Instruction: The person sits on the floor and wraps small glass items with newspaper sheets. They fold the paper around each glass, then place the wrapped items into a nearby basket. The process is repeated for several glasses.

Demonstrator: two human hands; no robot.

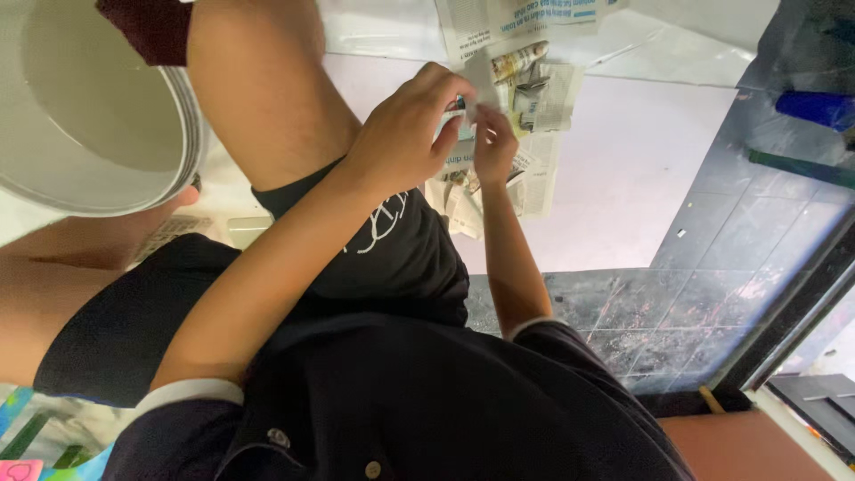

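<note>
White floor [623, 169], newspaper sheets [534, 98] spread; left hand [401, 134] and right hand [492, 142] pinch small grey paper strip [482, 76].

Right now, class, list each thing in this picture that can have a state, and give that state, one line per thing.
Left hand: raised, fingers pinching a paper strip.
Right hand: raised, fingertips on the same strip.
Paper strip: held between both hands, off the floor.
Newspaper sheets: crumpled and spread on the floor.
White bucket: open, inside looks empty.
Blue bottle: lying on its side.
</note>
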